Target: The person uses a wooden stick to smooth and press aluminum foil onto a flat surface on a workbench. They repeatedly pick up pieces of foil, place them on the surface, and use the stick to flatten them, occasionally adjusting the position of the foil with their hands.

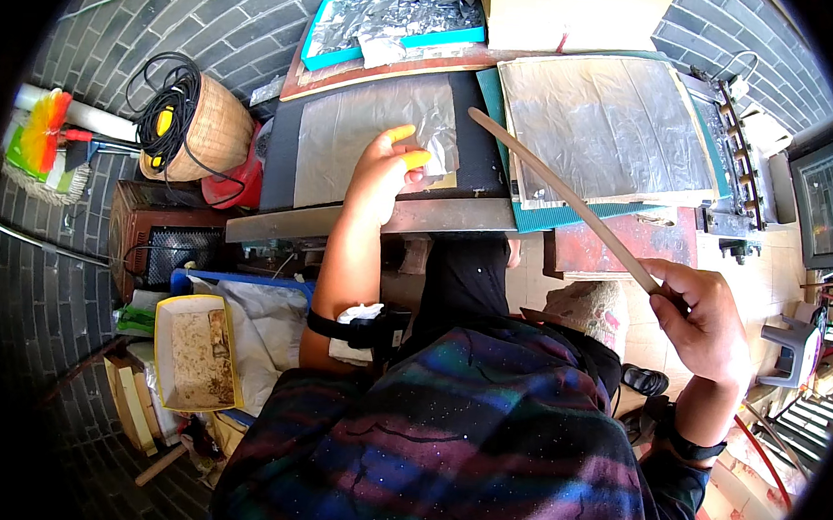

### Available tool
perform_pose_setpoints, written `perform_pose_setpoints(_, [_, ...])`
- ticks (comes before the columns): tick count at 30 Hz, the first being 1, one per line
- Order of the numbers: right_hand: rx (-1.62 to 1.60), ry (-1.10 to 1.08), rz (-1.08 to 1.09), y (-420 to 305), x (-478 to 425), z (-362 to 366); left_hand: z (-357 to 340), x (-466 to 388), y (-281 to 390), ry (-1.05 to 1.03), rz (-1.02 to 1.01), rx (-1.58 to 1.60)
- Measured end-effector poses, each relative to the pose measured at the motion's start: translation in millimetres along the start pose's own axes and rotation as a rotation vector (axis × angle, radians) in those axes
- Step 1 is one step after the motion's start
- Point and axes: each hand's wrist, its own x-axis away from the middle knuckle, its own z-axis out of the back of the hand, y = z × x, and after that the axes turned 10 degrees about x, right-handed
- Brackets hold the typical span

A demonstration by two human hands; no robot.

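A long, flat wooden stick (568,197) is gripped near its lower end by my right hand (703,321). It slants up and left, and its rounded tip is over the dark work board (476,139). My left hand (386,166) is over a thin, silvery foil-like sheet (352,136) lying on that board. Yellow finger covers (414,160) are on two of its fingers, which are apart. Beside them, the right part of the sheet is wrinkled and shiny. Whether the fingertips touch the sheet is hard to tell.
A stack of silvery sheets (607,129) lies on teal corrugated boards (567,215) to the right. Behind stands a blue tray (328,56) of foil scraps (408,16). A metal bar (461,216) edges the bench. At left are a wicker basket (215,126) and a yellow-rimmed box (196,354).
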Motion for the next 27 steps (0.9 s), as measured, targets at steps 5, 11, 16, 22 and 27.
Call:
perform_pose_setpoints(5, [0.010, 0.002, 0.005, 1.7, -0.4, 0.5, -3.8, 14.8, 9.0, 0.058, -0.224, -0.483])
perform_pose_setpoints(11, [0.015, -0.003, -0.016, 0.7, 1.8, 1.3, 8.4, 17.4, 21.6, -0.069, -0.301, -0.635])
perform_pose_setpoints(16, [0.000, -0.018, -0.037, 3.0, 3.1, 0.5, 2.3, 24.3, 33.6, 0.033, -0.268, -0.718])
perform_pose_setpoints(22, [-0.338, 0.173, -0.078, 0.7, -19.1, -26.0, -23.0, 42.2, 38.0, -0.164, -0.372, -0.420])
perform_pose_setpoints(27, [-0.520, 0.184, 0.014, -5.0, -55.2, -50.7, -58.6, 53.4, 39.0, -0.464, -0.244, 0.244])
